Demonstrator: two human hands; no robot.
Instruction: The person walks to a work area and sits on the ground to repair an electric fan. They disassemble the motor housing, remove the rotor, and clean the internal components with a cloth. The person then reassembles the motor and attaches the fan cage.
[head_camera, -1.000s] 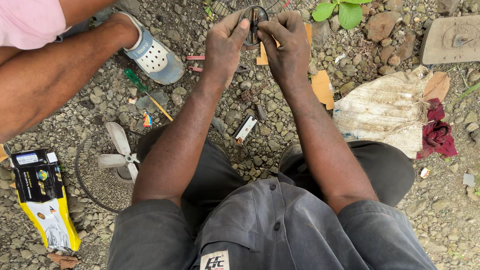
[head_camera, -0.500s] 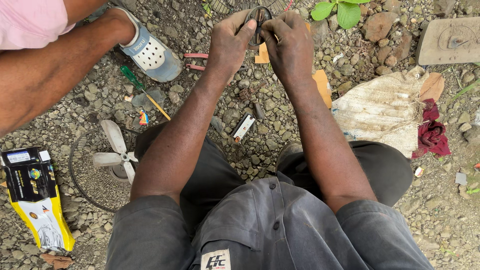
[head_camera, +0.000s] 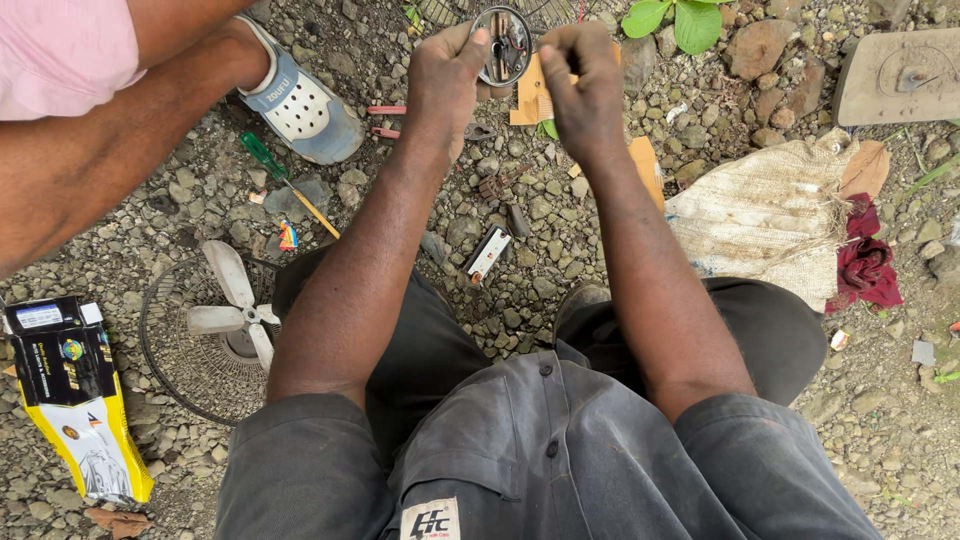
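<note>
My left hand (head_camera: 447, 72) grips the edge of a small round metal part (head_camera: 504, 44) with copper windings inside, held above the gravel. My right hand (head_camera: 580, 75) is closed just to its right, fingertips pinched near the part's rim; I cannot tell whether it touches it. Both forearms reach out over my knees in dark trousers.
Another person's leg and a white clog (head_camera: 300, 105) are at upper left. A green-handled screwdriver (head_camera: 285, 180), a fan blade in a wire guard (head_camera: 215, 320), a yellow-and-black box (head_camera: 70, 400), a burlap sack (head_camera: 770, 220), a red rag (head_camera: 868, 262) and a small capacitor (head_camera: 487, 254) lie on the gravel.
The hands have drawn slightly apart, uncovering the round metal part, which now sits mainly in the left hand. The view shifted a little.
</note>
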